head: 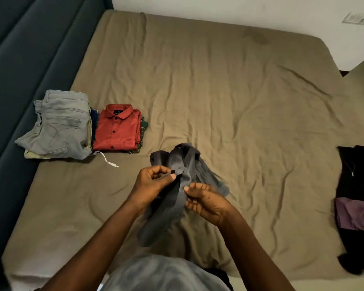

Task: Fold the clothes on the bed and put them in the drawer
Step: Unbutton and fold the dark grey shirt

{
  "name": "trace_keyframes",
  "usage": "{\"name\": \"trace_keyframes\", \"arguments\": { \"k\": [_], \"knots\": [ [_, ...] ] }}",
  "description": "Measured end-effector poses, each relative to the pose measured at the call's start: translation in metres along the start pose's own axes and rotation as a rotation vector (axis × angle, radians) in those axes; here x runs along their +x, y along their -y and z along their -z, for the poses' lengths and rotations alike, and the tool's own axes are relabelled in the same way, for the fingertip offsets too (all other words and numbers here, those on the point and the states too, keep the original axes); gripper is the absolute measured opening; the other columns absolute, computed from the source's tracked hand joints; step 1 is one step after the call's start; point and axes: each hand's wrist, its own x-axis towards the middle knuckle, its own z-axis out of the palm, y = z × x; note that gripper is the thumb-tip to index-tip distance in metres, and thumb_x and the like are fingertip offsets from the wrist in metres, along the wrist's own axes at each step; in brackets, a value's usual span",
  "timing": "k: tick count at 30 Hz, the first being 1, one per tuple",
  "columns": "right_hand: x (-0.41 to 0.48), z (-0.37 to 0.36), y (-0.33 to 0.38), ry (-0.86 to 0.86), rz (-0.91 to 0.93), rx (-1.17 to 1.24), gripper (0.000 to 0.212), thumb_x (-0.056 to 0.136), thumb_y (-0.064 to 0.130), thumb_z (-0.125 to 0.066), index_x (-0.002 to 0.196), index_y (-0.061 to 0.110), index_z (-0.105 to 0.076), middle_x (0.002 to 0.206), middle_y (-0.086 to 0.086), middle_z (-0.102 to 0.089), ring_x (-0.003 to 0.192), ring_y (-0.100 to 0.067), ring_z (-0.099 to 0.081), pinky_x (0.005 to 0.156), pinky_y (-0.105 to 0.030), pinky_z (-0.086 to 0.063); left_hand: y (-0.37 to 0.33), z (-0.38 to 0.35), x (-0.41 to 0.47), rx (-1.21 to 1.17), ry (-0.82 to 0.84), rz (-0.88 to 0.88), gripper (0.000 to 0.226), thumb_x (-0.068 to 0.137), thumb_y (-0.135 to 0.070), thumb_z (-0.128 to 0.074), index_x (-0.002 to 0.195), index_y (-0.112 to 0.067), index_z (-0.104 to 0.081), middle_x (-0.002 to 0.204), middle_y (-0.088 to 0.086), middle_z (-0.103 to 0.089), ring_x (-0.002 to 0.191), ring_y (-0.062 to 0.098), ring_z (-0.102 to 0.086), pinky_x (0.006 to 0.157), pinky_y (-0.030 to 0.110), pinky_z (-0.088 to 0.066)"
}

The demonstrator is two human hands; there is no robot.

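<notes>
A grey button-up shirt [174, 202] lies bunched on the tan bed sheet [219, 91] in front of me. My left hand [153, 181] pinches its front edge near a dark button below the collar. My right hand [204, 201] pinches the opposite front edge a little lower. On the left of the bed sit two folded piles: grey jeans [57, 127] on top of one, a red shirt [118, 128] on top of the other. At the right edge lie unfolded clothes, a black zip garment [355, 171] and a purple one [353, 213].
A dark blue padded headboard [19, 59] runs along the left side of the bed. A white wall [240, 9] stands behind the far edge. A white drawstring [108, 160] trails from the folded piles. No drawer is in view.
</notes>
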Motion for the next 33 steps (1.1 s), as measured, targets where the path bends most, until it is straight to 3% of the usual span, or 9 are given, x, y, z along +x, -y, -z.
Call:
{"name": "trace_keyframes", "arguments": {
  "k": [4,6,13,17,20,23,27,30,33],
  "knots": [
    [-0.001,-0.010,-0.016,-0.074,0.112,0.009,0.018,0.102,0.001,-0.055,0.089,0.007,-0.066,0.079,-0.007,-0.072,0.069,-0.013,-0.070,0.068,-0.025,-0.060,0.011,-0.001,-0.017,0.533,-0.108,-0.252,0.008,0.083,-0.026,-0.080,0.086,-0.028,-0.073,0.076,-0.012,-0.072,0.072,0.004,-0.068,0.067,0.034,-0.056],
    [-0.001,-0.015,-0.017,-0.112,0.203,0.072,0.012,0.099,-0.003,-0.058,0.095,0.004,-0.066,0.083,-0.010,-0.075,0.074,-0.016,-0.073,0.068,-0.026,-0.062,0.013,-0.002,-0.025,0.616,-0.153,-0.356,0.009,0.082,-0.024,-0.079,0.087,-0.027,-0.072,0.078,-0.013,-0.071,0.073,0.006,-0.067,0.066,0.037,-0.056],
    [-0.008,-0.024,-0.016,-0.246,0.403,-0.097,0.018,0.087,-0.010,-0.070,0.089,0.007,-0.073,0.076,-0.011,-0.076,0.064,-0.018,-0.070,0.060,-0.027,-0.058,0.003,-0.016,-0.035,0.434,-0.091,-0.317,0.006,0.083,-0.030,-0.080,0.088,-0.027,-0.079,0.081,-0.018,-0.075,0.078,0.000,-0.071,0.070,0.030,-0.059],
    [-0.010,-0.022,-0.017,-0.297,0.461,-0.172,0.015,0.086,-0.005,-0.074,0.090,0.009,-0.076,0.082,-0.011,-0.078,0.079,-0.030,-0.075,0.075,-0.043,-0.062,0.003,-0.015,-0.034,0.303,-0.148,-0.235,0.005,0.088,-0.020,-0.079,0.087,-0.024,-0.080,0.081,-0.013,-0.077,0.079,0.003,-0.073,0.075,0.035,-0.061],
    [-0.009,-0.021,-0.021,-0.350,0.500,-0.251,0.015,0.082,0.003,-0.080,0.093,0.013,-0.078,0.085,-0.009,-0.078,0.085,-0.034,-0.075,0.081,-0.055,-0.062,0.004,-0.014,-0.035,0.422,-0.123,-0.266,0.006,0.089,-0.025,-0.078,0.093,-0.029,-0.081,0.084,-0.018,-0.076,0.082,-0.002,-0.071,0.075,0.027,-0.060],
    [-0.011,-0.023,-0.023,-0.386,0.543,-0.303,0.020,0.080,0.003,-0.079,0.094,0.017,-0.077,0.083,-0.003,-0.078,0.081,-0.024,-0.076,0.080,-0.052,-0.062,0.003,-0.017,-0.040,0.570,-0.139,-0.291,0.007,0.088,-0.032,-0.077,0.095,-0.032,-0.080,0.084,-0.018,-0.076,0.080,-0.001,-0.069,0.072,0.029,-0.059],
    [-0.015,-0.024,-0.023,-0.395,0.592,-0.319,0.030,0.082,-0.001,-0.075,0.092,0.026,-0.074,0.082,0.000,-0.078,0.080,-0.016,-0.076,0.081,-0.042,-0.063,-0.001,-0.021,-0.041,0.498,-0.254,-0.235,0.011,0.081,-0.032,-0.085,0.077,-0.030,-0.075,0.071,-0.020,-0.072,0.069,-0.003,-0.068,0.064,0.029,-0.056],
    [-0.016,-0.023,-0.026,-0.426,0.635,-0.358,0.038,0.083,0.000,-0.075,0.102,0.032,-0.071,0.077,0.005,-0.075,0.075,-0.006,-0.072,0.076,-0.030,-0.061,-0.004,-0.023,-0.043,0.455,-0.194,-0.236,0.009,0.082,-0.025,-0.085,0.078,-0.027,-0.078,0.070,-0.018,-0.073,0.068,-0.003,-0.069,0.064,0.022,-0.056],
    [-0.015,-0.022,-0.028,-0.441,0.643,-0.362,0.040,0.081,0.002,-0.077,0.108,0.030,-0.071,0.077,0.005,-0.075,0.074,-0.009,-0.072,0.076,-0.035,-0.062,-0.005,-0.025,-0.044,0.429,-0.168,-0.217,0.007,0.084,-0.022,-0.083,0.079,-0.025,-0.079,0.070,-0.015,-0.074,0.067,-0.003,-0.069,0.062,0.018,-0.054]
  ]
}}
